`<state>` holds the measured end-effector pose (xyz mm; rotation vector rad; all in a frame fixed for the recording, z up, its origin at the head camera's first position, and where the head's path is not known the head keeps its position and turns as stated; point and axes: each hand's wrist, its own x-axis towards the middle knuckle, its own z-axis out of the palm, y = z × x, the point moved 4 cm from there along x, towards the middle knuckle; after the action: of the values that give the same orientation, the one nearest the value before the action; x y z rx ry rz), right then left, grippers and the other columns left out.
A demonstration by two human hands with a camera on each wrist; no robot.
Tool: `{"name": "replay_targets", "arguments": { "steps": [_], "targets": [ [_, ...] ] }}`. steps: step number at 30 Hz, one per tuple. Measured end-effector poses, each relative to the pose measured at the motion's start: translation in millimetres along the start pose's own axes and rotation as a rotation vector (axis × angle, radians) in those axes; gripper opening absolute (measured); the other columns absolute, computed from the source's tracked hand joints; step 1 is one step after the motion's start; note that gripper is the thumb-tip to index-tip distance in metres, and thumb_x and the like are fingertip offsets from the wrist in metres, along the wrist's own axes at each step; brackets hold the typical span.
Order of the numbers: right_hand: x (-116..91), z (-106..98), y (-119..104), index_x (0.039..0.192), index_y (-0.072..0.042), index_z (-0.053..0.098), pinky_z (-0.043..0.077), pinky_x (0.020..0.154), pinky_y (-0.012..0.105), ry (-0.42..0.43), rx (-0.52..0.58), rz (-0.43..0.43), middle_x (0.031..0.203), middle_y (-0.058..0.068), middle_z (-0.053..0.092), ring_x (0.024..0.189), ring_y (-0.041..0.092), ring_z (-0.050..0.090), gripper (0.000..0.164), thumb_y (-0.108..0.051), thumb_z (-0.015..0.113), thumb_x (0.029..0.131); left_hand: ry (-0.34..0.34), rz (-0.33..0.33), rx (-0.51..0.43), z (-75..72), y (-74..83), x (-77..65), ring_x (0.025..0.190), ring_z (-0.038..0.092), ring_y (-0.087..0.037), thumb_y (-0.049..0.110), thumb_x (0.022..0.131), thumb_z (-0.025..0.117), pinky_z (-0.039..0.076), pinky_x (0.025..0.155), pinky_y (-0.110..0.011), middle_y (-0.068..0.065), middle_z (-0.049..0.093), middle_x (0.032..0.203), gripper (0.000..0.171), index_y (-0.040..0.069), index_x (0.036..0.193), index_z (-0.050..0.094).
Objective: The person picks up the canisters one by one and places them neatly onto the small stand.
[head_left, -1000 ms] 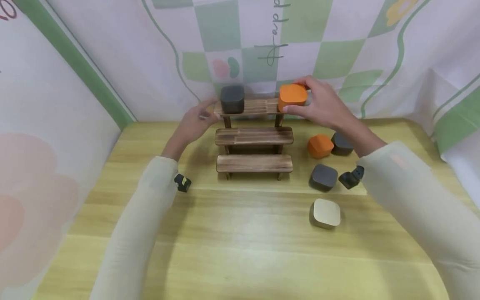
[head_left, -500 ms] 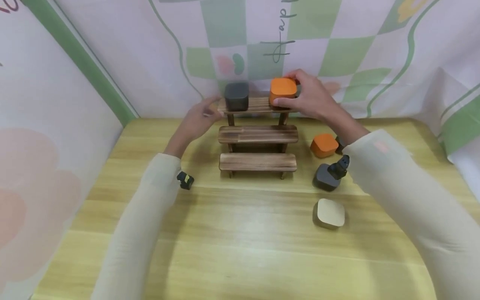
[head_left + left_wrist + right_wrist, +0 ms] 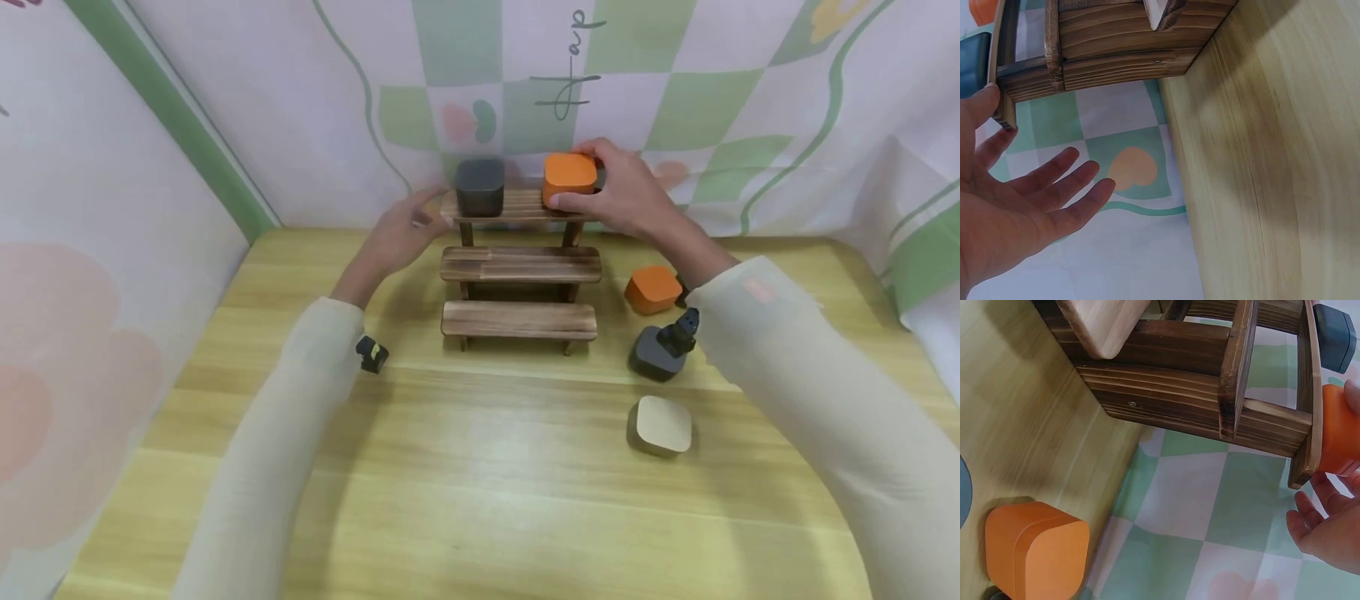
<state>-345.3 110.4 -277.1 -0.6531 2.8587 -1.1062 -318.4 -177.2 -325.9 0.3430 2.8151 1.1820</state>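
The person's right hand (image 3: 633, 190) is grasping the orange box (image 3: 570, 172), thumb at the front and fingers behind, near the right end of the top shelf (image 3: 522, 202) of the wooden stand (image 3: 520, 264). This grip probably serves to set its position with care, because the shelf is narrow and the box seems to be resting on it. The left hand (image 3: 401, 237) pinches the left end of the same shelf between thumb and index finger, its other fingers spread loose — I suppose to keep the light stand from shifting. Close to it stands a dark box (image 3: 480, 187), well apart from the orange one; such a gap leaves room for fingers on both. On the counter (image 3: 480, 500), to the right of the stand, are a second orange box (image 3: 652, 290), a grey box (image 3: 651, 354) and a cream box (image 3: 663, 423), maybe put there for easy reach of the right hand. I can read no brand or label on the boxes. Only the cloth (image 3: 690, 37) behind carries handwriting, turned sideways — the letters "Hap" (image 3: 567, 83), cut off after that.
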Motion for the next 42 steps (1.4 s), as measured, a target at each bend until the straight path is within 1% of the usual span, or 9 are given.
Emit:
{"name": "replay_targets", "arguments": {
  "steps": [7, 11, 17, 22, 24, 29, 35, 38, 42],
  "targets": [
    [-0.3, 1.8, 1.4, 0.147, -0.001, 0.04, 0.039, 0.092, 0.048, -0.002, 0.013, 0.006, 0.134, 0.018, 0.052, 0.109, 0.032, 0.047, 0.082, -0.045, 0.075, 0.088, 0.002, -0.005, 0.005, 0.0, 1.6, -2.0, 0.122, 0.055, -0.029, 0.036, 0.102, 0.058, 0.046, 0.099, -0.052, -0.015, 0.06, 0.131, 0.062, 0.024, 0.157, 0.034],
    [-1.9, 2.1, 1.6, 0.152, -0.003, 0.035, 0.04, 0.096, 0.049, -0.01, 0.024, 0.013, 0.139, 0.019, 0.049, 0.114, 0.033, 0.046, 0.086, -0.045, 0.075, 0.088, 0.0, -0.018, 0.022, -0.1, 3.6, -2.3, 0.123, 0.053, -0.03, 0.037, 0.101, 0.057, 0.046, 0.099, -0.053, -0.016, 0.057, 0.136, 0.062, 0.024, 0.157, 0.034],
    [-7.9, 2.8, 3.9, 0.16, -0.01, 0.017, 0.032, 0.11, 0.053, -0.037, 0.043, 0.025, 0.154, 0.018, 0.036, 0.133, 0.034, 0.038, 0.101, -0.046, 0.076, 0.087, -0.007, -0.049, 0.025, 2.0, 5.4, -2.5, 0.126, 0.051, -0.031, 0.039, 0.101, 0.056, 0.047, 0.098, -0.052, -0.017, 0.051, 0.143, 0.063, 0.025, 0.158, 0.032],
    [-13.2, 1.8, 4.3, 0.162, -0.014, 0.009, 0.025, 0.115, 0.056, -0.037, 0.051, 0.019, 0.163, 0.012, 0.022, 0.144, 0.033, 0.028, 0.105, -0.045, 0.077, 0.087, -0.002, -0.038, -0.001, 3.5, 6.0, -2.2, 0.128, 0.049, -0.031, 0.037, 0.101, 0.058, 0.046, 0.099, -0.05, -0.018, 0.052, 0.141, 0.064, 0.021, 0.158, 0.032],
    [-16.8, 0.5, 5.0, 0.162, -0.016, 0.007, 0.024, 0.115, 0.057, -0.035, 0.059, 0.022, 0.163, 0.013, 0.021, 0.145, 0.033, 0.026, 0.105, -0.045, 0.076, 0.088, 0.0, -0.033, -0.018, 3.6, 6.0, -1.6, 0.129, 0.049, -0.031, 0.035, 0.101, 0.059, 0.046, 0.1, -0.05, -0.018, 0.052, 0.142, 0.065, 0.02, 0.158, 0.031],
    [-29.1, -2.4, 9.9, 0.162, -0.017, 0.005, 0.023, 0.115, 0.059, -0.033, 0.09, 0.025, 0.158, 0.019, 0.028, 0.144, 0.035, 0.026, 0.105, -0.042, 0.076, 0.089, 0.01, -0.023, -0.087, 4.2, 7.8, -1.9, 0.127, 0.051, -0.035, 0.032, 0.099, 0.063, 0.047, 0.1, -0.048, -0.02, 0.048, 0.143, 0.065, 0.016, 0.155, 0.034],
    [-42.0, -4.7, 21.6, 0.162, -0.019, 0.004, 0.019, 0.115, 0.061, -0.016, 0.11, 0.043, 0.157, 0.019, 0.03, 0.145, 0.035, 0.022, 0.107, -0.045, 0.076, 0.088, 0.021, -0.041, -0.121, 1.1, 11.1, -4.0, 0.128, 0.05, -0.033, 0.033, 0.097, 0.067, 0.047, 0.101, -0.045, -0.017, 0.042, 0.149, 0.069, 0.011, 0.153, 0.032],
    [-48.2, -4.9, 27.5, 0.162, -0.021, 0.004, 0.017, 0.115, 0.062, -0.01, 0.131, 0.047, 0.158, 0.018, 0.029, 0.146, 0.035, 0.019, 0.106, -0.044, 0.076, 0.088, 0.026, -0.038, -0.139, -1.0, 9.7, -6.4, 0.128, 0.05, -0.033, 0.034, 0.096, 0.068, 0.046, 0.102, -0.046, -0.018, 0.042, 0.149, 0.073, 0.011, 0.154, 0.03],
    [-56.8, -4.2, 33.5, 0.162, -0.019, 0.004, 0.02, 0.114, 0.064, -0.003, 0.148, 0.034, 0.157, 0.02, 0.03, 0.145, 0.038, 0.02, 0.104, -0.041, 0.075, 0.089, 0.048, -0.04, -0.183, -3.3, 3.3, -13.1, 0.127, 0.051, -0.033, 0.032, 0.094, 0.071, 0.046, 0.102, -0.047, -0.02, 0.043, 0.147, 0.074, 0.011, 0.154, 0.032]
  ]
}}
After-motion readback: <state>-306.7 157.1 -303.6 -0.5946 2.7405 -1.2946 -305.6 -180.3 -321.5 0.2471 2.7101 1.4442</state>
